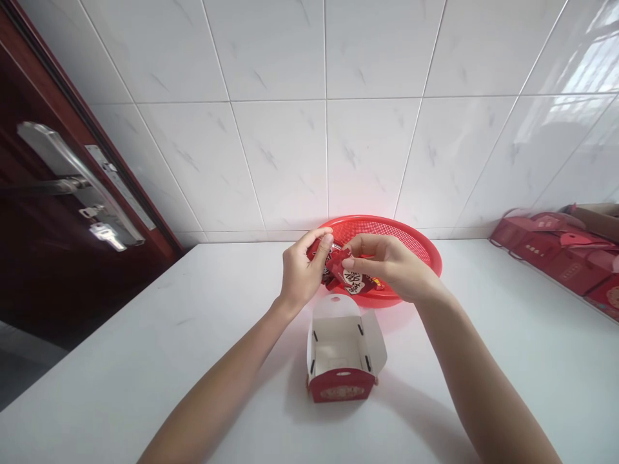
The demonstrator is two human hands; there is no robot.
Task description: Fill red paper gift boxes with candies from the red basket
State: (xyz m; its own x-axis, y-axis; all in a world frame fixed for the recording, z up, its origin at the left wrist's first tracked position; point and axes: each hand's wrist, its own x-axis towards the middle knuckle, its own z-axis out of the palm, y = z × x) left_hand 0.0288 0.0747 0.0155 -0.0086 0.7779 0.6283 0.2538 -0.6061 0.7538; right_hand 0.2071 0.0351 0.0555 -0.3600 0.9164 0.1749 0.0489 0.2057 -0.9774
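above the tabletop [145,335], the left hand [300,269] is curled, what its grip holds hard to tell; an open box [341,389] stands below; a red packet [354,281] is pinched by the right hand [394,265] over the red basket [434,259]; far right, red boxes [556,252].

That mesh basket [436,259] is bright red, the gift box [342,388] red outside, white inside, the wall tiles [285,138] grey-streaked white.

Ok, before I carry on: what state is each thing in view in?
Right hand: fingers pinching a red packet.
Left hand: fingers bent beside that packet; grip unclear.
Small box: upright, top open.
Red basket: upright, packets inside.
Red boxes: grouped by the wall.
Keys: hanging at the door.
Door: open or shut, can't tell.
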